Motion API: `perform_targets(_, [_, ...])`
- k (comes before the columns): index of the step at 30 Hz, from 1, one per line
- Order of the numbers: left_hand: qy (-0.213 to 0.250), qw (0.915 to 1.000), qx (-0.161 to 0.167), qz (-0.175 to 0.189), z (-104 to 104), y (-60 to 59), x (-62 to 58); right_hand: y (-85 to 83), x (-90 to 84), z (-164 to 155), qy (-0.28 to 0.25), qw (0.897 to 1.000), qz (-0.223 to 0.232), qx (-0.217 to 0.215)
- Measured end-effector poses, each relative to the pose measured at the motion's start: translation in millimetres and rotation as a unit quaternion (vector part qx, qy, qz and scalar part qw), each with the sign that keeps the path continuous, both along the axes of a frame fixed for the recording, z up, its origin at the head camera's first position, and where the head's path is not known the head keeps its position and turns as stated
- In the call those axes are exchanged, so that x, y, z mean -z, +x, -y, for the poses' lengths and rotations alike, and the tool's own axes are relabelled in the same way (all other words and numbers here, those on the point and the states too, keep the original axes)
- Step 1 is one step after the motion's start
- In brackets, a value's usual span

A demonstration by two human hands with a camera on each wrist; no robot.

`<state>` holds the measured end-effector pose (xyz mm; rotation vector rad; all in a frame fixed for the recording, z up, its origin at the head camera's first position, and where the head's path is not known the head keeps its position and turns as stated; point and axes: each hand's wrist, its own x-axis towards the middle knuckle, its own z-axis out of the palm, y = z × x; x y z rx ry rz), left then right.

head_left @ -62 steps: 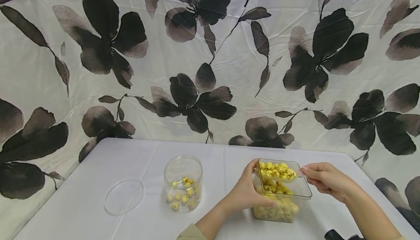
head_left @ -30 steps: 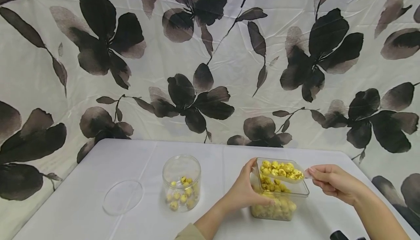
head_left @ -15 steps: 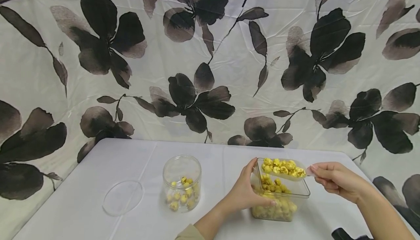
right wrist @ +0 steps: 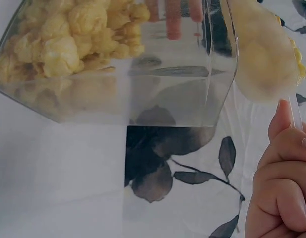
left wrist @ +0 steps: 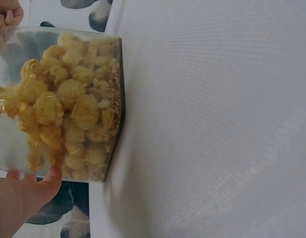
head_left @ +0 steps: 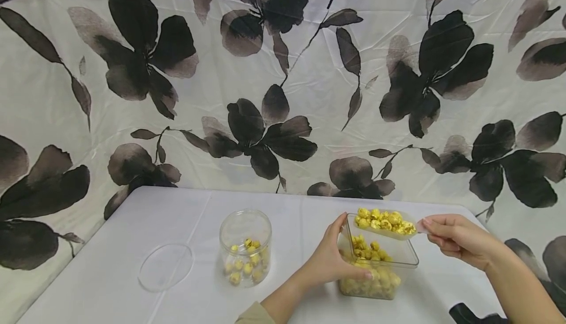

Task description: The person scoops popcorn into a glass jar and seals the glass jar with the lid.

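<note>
In the head view my left hand [head_left: 329, 260] grips a clear rectangular container [head_left: 409, 257] by its left side, thumb at the front and fingers at the back. Yellow popcorn [head_left: 371, 252] fills its lower part. My right hand [head_left: 460, 238] pinches the short handle of a translucent scoop [right wrist: 264, 59]. Heaped with popcorn [head_left: 384, 220], the scoop hangs just above the container's mouth, toward its back right. The left wrist view shows the left thumb and fingertips [left wrist: 52, 173] against the container wall.
A clear round jar [head_left: 245, 225] with some popcorn at its bottom stands open to the left. Beside it lies a clear round lid [head_left: 165, 267] on the white table [head_left: 106, 284]. A black object [head_left: 475, 315] shows at the front edge. Behind hangs a flowered cloth [head_left: 274, 68].
The right hand has lifted the loaded scoop up and slightly to the right, from inside the container's mouth to above its rim. The left hand keeps its grip on the container.
</note>
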<state>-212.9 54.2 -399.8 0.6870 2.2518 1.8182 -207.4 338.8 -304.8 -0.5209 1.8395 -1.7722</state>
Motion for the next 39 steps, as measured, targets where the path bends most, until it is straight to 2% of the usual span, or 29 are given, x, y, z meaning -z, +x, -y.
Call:
perform_targets(10, [-0.017, 0.9998, 0.003, -0.006, 0.7, 0.6, 0.3, -1.2, -2.6, -2.6, -0.012, 1.000, 0.004, -0.005])
perform_targets(20, [0.017, 0.9998, 0.009, 0.002, 3.5, 2.6, 1.3, -1.1, -7.2, -6.0, -0.006, 1.000, -0.001, 0.008])
perform_targets(28, [0.038, 0.9991, 0.016, 0.013, 7.9, 4.6, -3.1, 0.0, -9.8, -5.5, 0.001, 1.000, 0.006, 0.022])
perform_targets(39, [0.063, 0.9978, 0.019, 0.009, 12.4, 8.0, -8.3, -0.2, -12.4, -5.7, -0.001, 1.000, 0.007, 0.020])
